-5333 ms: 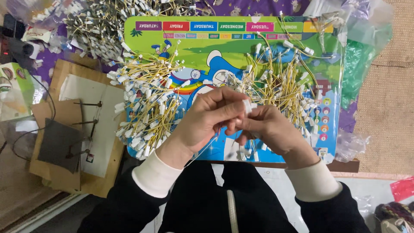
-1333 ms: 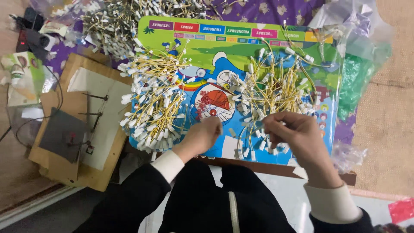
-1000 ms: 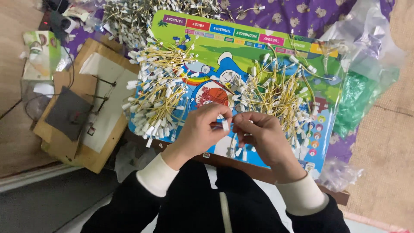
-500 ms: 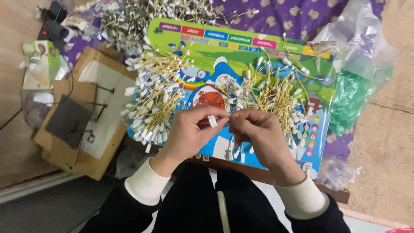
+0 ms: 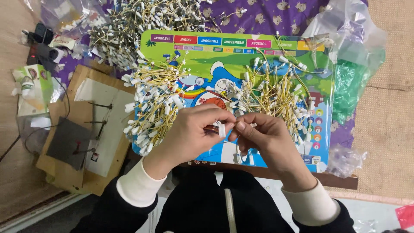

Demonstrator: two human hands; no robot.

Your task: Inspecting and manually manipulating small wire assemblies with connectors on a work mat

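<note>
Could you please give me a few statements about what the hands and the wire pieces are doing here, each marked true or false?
1. The left hand pinches a small white connector. True.
2. The right hand rests flat on the wooden board. False: it is raised beside the left hand, fingertips at the connector.
3. Two heaps of yellow wires lie on the colourful cartoon mat. True.
4. The green plastic bag lies left of the mat. False: it lies at the mat's right edge.
</note>
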